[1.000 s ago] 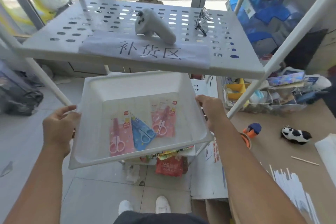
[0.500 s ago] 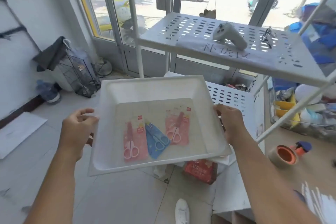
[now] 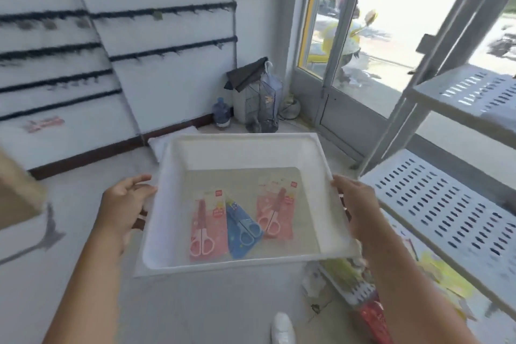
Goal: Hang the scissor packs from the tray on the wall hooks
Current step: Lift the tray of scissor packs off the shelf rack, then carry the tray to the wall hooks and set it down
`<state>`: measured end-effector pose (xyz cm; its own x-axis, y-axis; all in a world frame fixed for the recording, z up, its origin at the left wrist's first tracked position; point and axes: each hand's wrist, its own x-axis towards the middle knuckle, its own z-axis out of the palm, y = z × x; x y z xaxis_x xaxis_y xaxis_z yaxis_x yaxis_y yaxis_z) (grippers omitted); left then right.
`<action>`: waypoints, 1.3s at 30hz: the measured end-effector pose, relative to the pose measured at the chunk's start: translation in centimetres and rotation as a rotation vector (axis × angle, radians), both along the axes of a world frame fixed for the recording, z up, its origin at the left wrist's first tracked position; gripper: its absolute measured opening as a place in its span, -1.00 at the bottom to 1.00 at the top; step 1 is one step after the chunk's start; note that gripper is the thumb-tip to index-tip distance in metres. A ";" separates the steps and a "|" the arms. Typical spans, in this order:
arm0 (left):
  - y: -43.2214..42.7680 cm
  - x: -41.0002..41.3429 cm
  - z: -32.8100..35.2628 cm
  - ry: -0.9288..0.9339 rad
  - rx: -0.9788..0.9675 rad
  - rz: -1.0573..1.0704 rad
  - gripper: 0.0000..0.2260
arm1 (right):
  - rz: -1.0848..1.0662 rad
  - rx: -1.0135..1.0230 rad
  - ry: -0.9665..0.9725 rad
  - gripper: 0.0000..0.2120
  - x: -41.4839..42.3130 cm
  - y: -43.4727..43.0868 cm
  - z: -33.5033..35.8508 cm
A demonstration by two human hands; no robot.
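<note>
Hook wall (image 3: 117, 45), tray (image 3: 178, 176) — three packs (image 3: 242, 227)

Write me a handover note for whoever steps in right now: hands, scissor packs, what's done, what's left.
Left hand grips the white tray's left rim; right hand grips its right rim.
Three packs lie in the tray: left pink pack, blue pack overlapping it, right pink pack.
Wall hooks are ahead-left, blurred.
Done: tray picked up and carried.
Left: hang all three packs.

A white tray (image 3: 178, 193) carries two pink scissor packs (image 3: 208, 227) flanking a blue pack (image 3: 242, 229) on its bottom
</note>
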<state>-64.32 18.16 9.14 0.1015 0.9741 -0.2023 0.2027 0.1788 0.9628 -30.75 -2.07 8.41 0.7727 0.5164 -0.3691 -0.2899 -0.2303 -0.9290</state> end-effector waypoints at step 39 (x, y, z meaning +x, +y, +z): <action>18.6 -46.8 -3.0 0.139 0.077 1.045 -0.73 | 1.317 0.063 -0.003 -0.75 -45.7 57.7 -3.2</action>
